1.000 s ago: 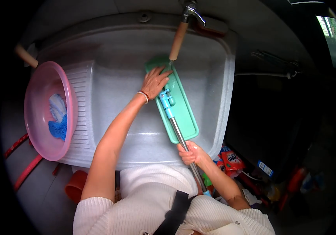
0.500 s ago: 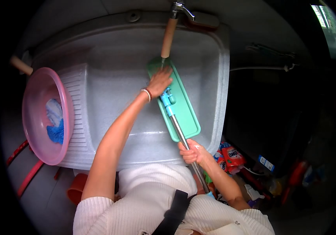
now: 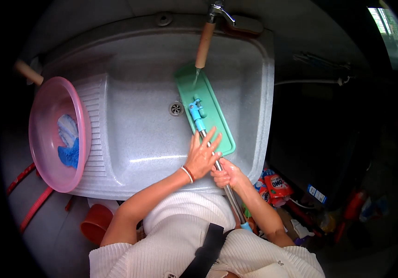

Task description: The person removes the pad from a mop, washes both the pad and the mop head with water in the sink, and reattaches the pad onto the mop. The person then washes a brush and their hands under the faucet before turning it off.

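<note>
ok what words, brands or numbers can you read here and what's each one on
"OMO": on the red packet beside the sink.
Blue-and-white label farther right: too small and blurred to read.
Other small print on the red packet: too small to read.
Green flat mop head: no writing that I can make out.

Looks dim and grey overall, fading to black around the edges. Brightens at a barred window (image 3: 381,21) at upper right. Shows a dark grey wall (image 3: 108,15) behind a speckled grey sink (image 3: 148,125), then tiled floor (image 3: 60,227) with visible joints at lower left. Sinks into deep shadow along the right.
</note>
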Demonstrator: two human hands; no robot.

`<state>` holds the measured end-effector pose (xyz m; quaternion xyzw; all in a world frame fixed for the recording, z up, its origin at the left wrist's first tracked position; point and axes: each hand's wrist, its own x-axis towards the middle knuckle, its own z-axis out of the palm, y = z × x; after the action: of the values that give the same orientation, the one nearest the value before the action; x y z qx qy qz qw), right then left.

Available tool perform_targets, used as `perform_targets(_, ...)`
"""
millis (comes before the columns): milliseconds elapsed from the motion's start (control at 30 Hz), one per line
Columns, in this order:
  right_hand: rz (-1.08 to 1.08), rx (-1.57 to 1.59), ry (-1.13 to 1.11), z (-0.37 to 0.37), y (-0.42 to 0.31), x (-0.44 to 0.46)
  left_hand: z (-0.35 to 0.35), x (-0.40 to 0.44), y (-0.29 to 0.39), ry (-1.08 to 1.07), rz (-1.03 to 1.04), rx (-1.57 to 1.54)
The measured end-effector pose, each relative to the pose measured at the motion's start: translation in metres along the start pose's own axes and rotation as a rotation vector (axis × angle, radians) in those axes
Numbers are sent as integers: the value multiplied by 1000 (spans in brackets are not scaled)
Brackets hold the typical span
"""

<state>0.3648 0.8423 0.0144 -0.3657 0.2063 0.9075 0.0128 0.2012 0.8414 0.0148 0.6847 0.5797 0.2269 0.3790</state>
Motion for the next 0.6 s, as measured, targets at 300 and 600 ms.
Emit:
perform_targets(300, -103, -147, -16, 6, 2, -7, -46, -14, -69, 356, -388, -770)
perform_targets(600, -115, -174, 61, 1, 6, -11, -40, 10, -133, 364, -715, -957)
